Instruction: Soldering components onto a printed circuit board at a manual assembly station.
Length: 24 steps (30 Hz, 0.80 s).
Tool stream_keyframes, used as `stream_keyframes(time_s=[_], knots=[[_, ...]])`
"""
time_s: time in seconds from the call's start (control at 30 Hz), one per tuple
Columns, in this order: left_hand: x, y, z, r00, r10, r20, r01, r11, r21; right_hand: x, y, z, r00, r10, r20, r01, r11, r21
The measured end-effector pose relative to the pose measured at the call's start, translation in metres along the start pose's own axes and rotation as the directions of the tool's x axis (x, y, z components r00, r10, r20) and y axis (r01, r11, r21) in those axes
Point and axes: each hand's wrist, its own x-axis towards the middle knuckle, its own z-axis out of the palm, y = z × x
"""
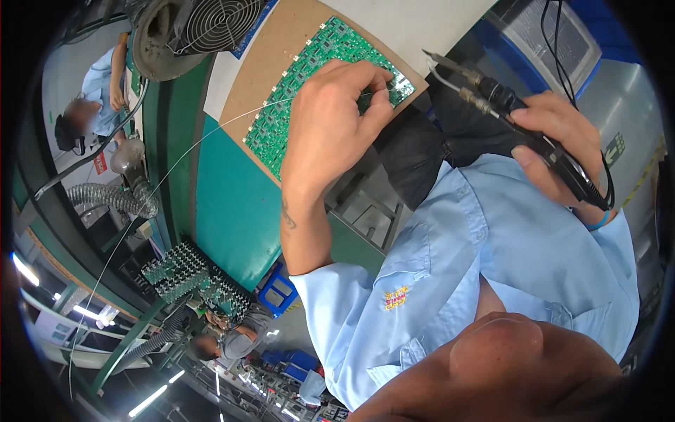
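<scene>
My left hand (337, 112) is closed in a pinch over the right end of a green circuit board (288, 95) packed with small parts. A thin, silvery wire that looks like solder (204, 138) runs from this hand far out to the lower left. The fingertips hide the wire's end, and I cannot tell whether they touch the board. My right hand (555, 144) grips the black handle of a soldering iron (490, 88), off the board's right side. Its metal tip points up and left, with a thin curved tube beside it. Under the circuit board lies a brown sheet (235, 95).
A green mat (232, 204) covers the bench. A round fan (218, 27) and a flexible duct (105, 198) stand at the left. More circuit boards (176, 271) sit lower left, near a co-worker (242, 341). Another person (102, 84) is upper left. A blue crate (587, 42) is upper right.
</scene>
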Motion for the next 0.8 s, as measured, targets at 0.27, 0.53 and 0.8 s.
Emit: stream_keyframes(time_s=[0.27,0.53,0.8], knots=[[0.006,0.006,-0.006,0.998,-0.034,0.051,0.035,0.999,-0.018,-0.005,-0.002,0.003,0.999,0.003,0.038,-0.005,0.999,0.046],[0.008,0.008,-0.008,0.996,-0.017,0.086,0.019,0.999,-0.030,-0.003,-0.004,0.005,0.999,-0.037,0.026,0.035,0.997,0.063],[0.013,0.007,-0.009,0.993,0.000,0.115,0.004,0.999,-0.036,-0.001,-0.005,0.016,0.999,-0.045,-0.026,0.047,0.996,0.070]])
